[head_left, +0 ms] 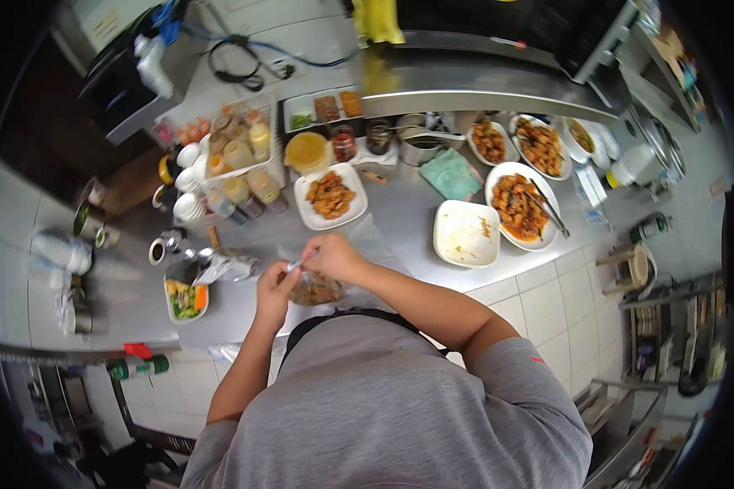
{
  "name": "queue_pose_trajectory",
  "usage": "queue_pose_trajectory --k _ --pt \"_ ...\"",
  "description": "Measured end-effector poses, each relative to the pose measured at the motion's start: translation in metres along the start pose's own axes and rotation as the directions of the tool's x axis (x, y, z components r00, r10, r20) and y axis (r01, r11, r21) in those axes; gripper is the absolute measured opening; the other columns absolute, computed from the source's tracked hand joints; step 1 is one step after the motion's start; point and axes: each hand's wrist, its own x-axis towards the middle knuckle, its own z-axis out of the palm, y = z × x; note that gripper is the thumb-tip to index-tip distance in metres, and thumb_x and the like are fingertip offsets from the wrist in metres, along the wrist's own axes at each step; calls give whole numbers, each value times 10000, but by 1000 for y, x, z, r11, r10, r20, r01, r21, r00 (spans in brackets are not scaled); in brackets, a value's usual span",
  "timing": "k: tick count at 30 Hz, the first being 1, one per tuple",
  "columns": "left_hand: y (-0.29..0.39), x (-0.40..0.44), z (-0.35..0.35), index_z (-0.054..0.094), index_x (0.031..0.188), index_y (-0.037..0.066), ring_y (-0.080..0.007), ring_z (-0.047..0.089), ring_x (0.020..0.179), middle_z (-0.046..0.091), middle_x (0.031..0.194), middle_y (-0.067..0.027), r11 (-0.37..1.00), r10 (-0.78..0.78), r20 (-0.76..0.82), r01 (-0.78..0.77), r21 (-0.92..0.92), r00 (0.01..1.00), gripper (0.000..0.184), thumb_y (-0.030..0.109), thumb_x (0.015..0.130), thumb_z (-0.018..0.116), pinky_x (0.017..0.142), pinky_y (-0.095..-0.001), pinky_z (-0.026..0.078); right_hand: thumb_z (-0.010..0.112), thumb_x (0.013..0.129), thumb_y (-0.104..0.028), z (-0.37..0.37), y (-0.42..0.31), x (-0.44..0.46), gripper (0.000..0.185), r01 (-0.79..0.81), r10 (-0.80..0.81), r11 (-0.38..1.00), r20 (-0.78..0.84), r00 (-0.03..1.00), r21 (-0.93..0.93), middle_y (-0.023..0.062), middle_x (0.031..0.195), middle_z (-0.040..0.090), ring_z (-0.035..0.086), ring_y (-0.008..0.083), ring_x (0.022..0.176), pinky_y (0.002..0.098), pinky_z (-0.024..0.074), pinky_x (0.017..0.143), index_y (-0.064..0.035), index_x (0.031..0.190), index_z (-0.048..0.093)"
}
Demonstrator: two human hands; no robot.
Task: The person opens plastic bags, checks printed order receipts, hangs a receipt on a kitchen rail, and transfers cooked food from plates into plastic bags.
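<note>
A clear plastic bag (pixel 316 292) with brown food in it rests at the counter's front edge, close to my body. My left hand (pixel 277 281) pinches its gathered neck from the left. From the right, my right hand (pixel 334 257) has its fingers closed on the twisted top of the same bag. Just beyond my hands stands a square white dish (pixel 332 222) of fried pieces. More thin clear plastic (pixel 379 244) lies flat to the right of my right hand.
Vegetables fill a small bowl (pixel 189 300) at left, near crumpled foil (pixel 230 267). Sauce bottles stand in a white basket (pixel 273 155). At right are a nearly emptied dish (pixel 465 235), a plate of saucy food with tongs (pixel 550 210) and a green cloth (pixel 450 174). A steel shelf (pixel 489 90) overhangs the back.
</note>
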Motion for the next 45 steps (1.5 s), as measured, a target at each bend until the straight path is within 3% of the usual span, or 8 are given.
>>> queue_pose_trajectory --k 9,18,24,26,30,32,40,45 --pt "-24 18 -1 563 998 115 -57 493 743 539 819 35 831 -410 94 414 -371 907 176 242 976 444 637 -230 410 727 747 -81 28 7 2 350 -176 139 855 111 984 488 91 786 630 621 137 659 258 517 593 42 1036 571" --pt "-29 0 -5 487 1111 50 -120 541 961 554 1012 -24 846 -257 143 294 -445 956 179 142 958 492 829 -279 470 670 781 -110 29 15 9 159 -257 247 964 124 961 66 95 610 575 620 152 541 278 471 439 5 760 562" --pt "-24 -5 0 482 1111 32 -176 611 851 599 953 -79 794 -372 68 355 -492 926 228 167 937 542 773 -307 522 641 779 -126 43 45 15 137 123 -209 918 -195 958 -377 139 669 615 650 296 639 384 508 569 -24 794 552" --pt "-26 7 -9 490 1091 28 -177 624 765 607 903 -84 791 -436 69 418 -447 897 215 143 922 559 698 -280 530 707 744 -221 25 21 17 314 -341 326 940 237 915 24 179 869 645 635 331 894 391 500 763 -20 944 571" --pt "-4 18 -18 517 1017 16 -212 627 817 601 973 -127 972 -236 -22 236 -5 972 245 98 831 654 697 -300 500 768 685 -293 -46 -37 -42 705 -75 115 917 81 990 -391 245 1204 517 556 312 1095 398 435 925 -1 1241 447" --pt "41 13 5 518 1077 21 -298 542 1076 527 1171 -192 695 464 -26 -345 631 886 414 138 744 734 890 -401 445 778 668 -325 -62 -41 -95 851 -241 237 631 -113 965 -737 247 1305 444 529 323 1138 389 417 960 2 1335 363" --pt "28 42 108 508 1250 44 -287 204 1391 306 1456 -169 689 83 779 -601 406 621 793 294 574 839 1127 -548 23 647 765 -290 -90 22 -101 496 -171 328 813 195 924 -556 252 994 618 607 373 930 445 470 806 24 1132 532" --pt "-9 68 133 628 1106 34 -245 643 894 672 984 -132 820 -253 747 -273 503 615 544 276 644 784 827 -404 477 605 774 -221 -126 -54 -112 313 -297 324 706 -80 943 -643 231 930 642 630 362 854 435 487 759 1 994 626"
